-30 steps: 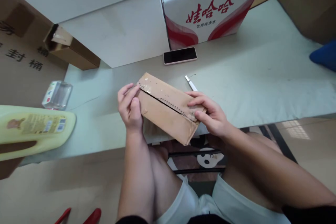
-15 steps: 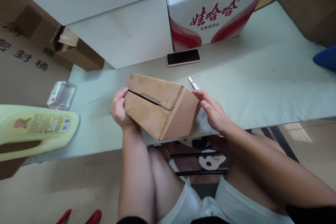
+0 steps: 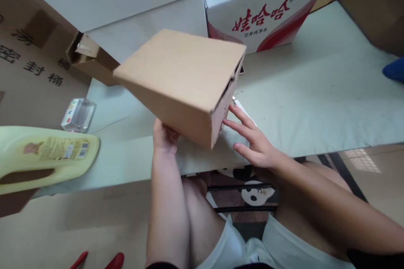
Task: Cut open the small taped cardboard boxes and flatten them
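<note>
Here, the left hand (image 3: 166, 136) holds a box (image 3: 183, 67) tilted above the table (image 3: 315, 105).
In the head view, that hand grips it from below, fingers mostly hidden; the right hand (image 3: 252, 138) is open, fingers spread at the box's right end. Left of the box: jug (image 3: 72, 162), clear tub (image 3: 82, 115). The box's contents are hidden.

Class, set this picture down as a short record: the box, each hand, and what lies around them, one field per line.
Box: brown cardboard box, tilted over the table
Left hand: holding the box from beneath, partly hidden
Right hand: open, beside the box's end; contact unclear
Near right hand: white-handled tool, partly covered
Behind box: white carton with red lettering
Far left: yellow bottle, clear container
</note>
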A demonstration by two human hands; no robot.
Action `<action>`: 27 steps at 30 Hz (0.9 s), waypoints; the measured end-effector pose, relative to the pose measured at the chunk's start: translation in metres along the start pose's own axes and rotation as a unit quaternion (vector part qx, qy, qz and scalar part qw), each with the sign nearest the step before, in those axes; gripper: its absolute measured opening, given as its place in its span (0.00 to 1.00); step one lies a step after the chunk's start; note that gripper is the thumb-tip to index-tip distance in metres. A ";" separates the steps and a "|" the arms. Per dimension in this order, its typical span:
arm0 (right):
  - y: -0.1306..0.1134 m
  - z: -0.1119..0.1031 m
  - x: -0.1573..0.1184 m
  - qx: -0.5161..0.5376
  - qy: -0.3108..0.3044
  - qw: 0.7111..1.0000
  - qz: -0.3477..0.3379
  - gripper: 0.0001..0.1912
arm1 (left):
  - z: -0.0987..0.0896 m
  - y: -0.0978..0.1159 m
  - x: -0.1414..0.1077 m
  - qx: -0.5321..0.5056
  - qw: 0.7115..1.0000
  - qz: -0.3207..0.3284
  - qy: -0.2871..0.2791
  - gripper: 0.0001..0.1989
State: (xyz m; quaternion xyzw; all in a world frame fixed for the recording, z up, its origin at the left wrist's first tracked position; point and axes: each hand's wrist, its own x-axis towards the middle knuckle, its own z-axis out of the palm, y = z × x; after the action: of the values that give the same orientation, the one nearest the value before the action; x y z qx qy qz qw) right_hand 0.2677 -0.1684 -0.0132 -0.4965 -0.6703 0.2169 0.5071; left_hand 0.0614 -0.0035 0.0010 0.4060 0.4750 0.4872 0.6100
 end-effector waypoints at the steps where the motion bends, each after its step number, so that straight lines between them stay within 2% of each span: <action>1: 0.000 -0.001 0.000 0.001 0.001 1.000 0.000 0.30 | 0.001 0.000 0.000 -0.016 1.000 -0.021 0.015 0.20; 4: 0.000 -0.002 0.001 0.012 -0.003 1.000 0.005 0.29 | 0.002 -0.001 0.000 -0.035 0.998 -0.048 0.034 0.16; 10: -0.002 -0.005 0.001 0.019 0.003 1.000 0.002 0.26 | 0.002 -0.010 0.000 0.020 0.998 -0.054 0.000 0.18; 13: -0.002 -0.007 0.001 0.020 0.016 1.000 0.017 0.26 | 0.001 -0.013 -0.001 0.069 0.994 -0.078 0.029 0.18; 20: 0.002 -0.005 0.000 0.013 0.039 0.998 0.043 0.22 | 0.000 -0.012 0.000 0.077 0.995 -0.052 0.044 0.23; 24: 0.004 0.000 -0.001 0.005 0.032 0.998 0.055 0.23 | 0.001 -0.009 -0.002 0.086 0.993 -0.047 0.060 0.21; 27: 0.008 0.004 0.000 -0.003 0.051 0.997 0.061 0.23 | 0.002 -0.007 -0.005 0.128 0.990 -0.042 0.034 0.19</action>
State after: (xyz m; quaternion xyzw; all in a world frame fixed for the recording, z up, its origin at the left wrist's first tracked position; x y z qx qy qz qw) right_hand 0.2677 -0.1640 -0.0206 -0.5481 -0.6126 0.2195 0.5254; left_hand 0.0645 -0.0095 -0.0043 0.4439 0.5707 0.4096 0.5563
